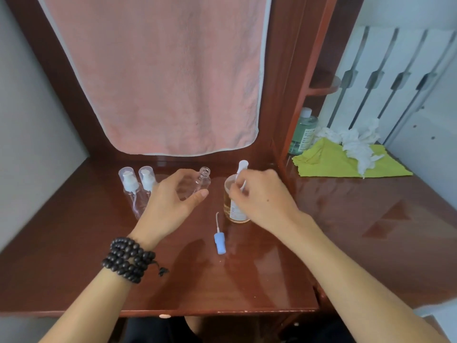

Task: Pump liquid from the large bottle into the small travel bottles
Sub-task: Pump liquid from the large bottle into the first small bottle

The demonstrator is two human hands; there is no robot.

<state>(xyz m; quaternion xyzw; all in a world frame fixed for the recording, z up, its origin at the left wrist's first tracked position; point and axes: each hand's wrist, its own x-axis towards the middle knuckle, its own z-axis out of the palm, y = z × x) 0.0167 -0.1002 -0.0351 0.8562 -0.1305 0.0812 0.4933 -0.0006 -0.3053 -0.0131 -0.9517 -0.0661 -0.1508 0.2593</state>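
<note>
My left hand (173, 199) cups the uncapped clear travel bottle (200, 182), tilting its mouth toward the amber-filled large pump bottle (233, 204), whose white pump my right hand (262, 194) pinches, ready to dispense.

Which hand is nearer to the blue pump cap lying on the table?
Right, narrowly. The right hand is up-right of the blue pump cap, at the amber bottle; the left hand is up-left.

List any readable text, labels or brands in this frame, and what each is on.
No text can be read.
Large bottle: white label with print, too blurred to read.
Green bottle: dark lettering down its label, too small to read.
Small travel bottles: no print visible.
</note>
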